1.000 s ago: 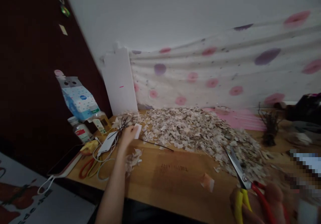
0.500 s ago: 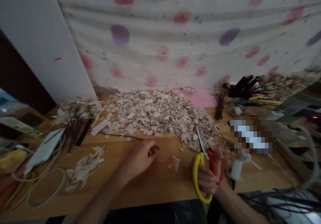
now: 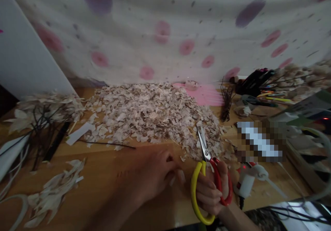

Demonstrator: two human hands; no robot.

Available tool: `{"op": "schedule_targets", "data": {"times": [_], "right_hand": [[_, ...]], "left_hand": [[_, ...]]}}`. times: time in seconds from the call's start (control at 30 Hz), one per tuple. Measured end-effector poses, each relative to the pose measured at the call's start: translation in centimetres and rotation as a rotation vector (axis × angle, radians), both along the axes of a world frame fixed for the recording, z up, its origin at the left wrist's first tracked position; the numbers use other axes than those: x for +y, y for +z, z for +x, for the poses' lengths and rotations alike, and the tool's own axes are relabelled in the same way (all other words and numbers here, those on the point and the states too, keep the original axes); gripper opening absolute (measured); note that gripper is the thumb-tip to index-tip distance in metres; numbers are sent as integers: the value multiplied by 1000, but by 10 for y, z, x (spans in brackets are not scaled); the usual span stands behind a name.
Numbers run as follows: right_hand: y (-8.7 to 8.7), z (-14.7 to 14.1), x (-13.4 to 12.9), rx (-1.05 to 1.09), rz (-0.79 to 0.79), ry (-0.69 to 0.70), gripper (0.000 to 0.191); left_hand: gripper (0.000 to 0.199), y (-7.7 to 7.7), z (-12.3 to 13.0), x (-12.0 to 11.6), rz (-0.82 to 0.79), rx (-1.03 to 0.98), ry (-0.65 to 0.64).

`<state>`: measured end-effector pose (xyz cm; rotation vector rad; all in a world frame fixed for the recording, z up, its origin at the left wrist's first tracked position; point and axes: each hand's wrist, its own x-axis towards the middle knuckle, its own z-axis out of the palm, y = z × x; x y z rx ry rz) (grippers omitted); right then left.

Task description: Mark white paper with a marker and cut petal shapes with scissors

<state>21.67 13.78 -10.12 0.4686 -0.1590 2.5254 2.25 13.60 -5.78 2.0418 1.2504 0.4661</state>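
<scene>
My left hand (image 3: 152, 174) rests low on the wooden table (image 3: 103, 169), its fingertips closed on a small pale scrap (image 3: 181, 176). My right hand (image 3: 210, 193) is shut on red-and-yellow-handled scissors (image 3: 204, 176), with the steel blades (image 3: 203, 144) pointing up at the edge of a large heap of pale paper-like flakes (image 3: 150, 117). The hands sit close together in front of the heap. Part of the scissors' handles is hidden by my fingers.
Dried stems with pale petals (image 3: 43, 115) lie at left, with a loose flake pile (image 3: 54, 189) below. A hot glue gun (image 3: 247, 182) sits right of my right hand. Behind stand a twig bundle (image 3: 226, 103), pens (image 3: 254, 82), and a spotted cloth (image 3: 165, 27).
The view has swung right and moved closer to the table. My left hand has moved right, and its fingertips have closed at the small scrap. My right hand still holds the scissors.
</scene>
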Motion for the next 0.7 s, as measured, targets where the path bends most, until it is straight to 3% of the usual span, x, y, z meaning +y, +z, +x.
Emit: {"op": "schedule_targets", "data": {"times": [0.13,0.4,0.57,0.7], "right_hand": [[5,-1,1,-6,3,18,54],[10,1,2,-58,7,21,55],[4,4,1,-107,43,4,54],[3,8,2,-112,79,24,52]], "left_hand": [[22,-5,4,3,64,-194,8],[19,-15,16,4,-42,-246,161],[14,-22,28,10,-149,-480,229],[11,-23,20,18,-214,-642,347]]}}
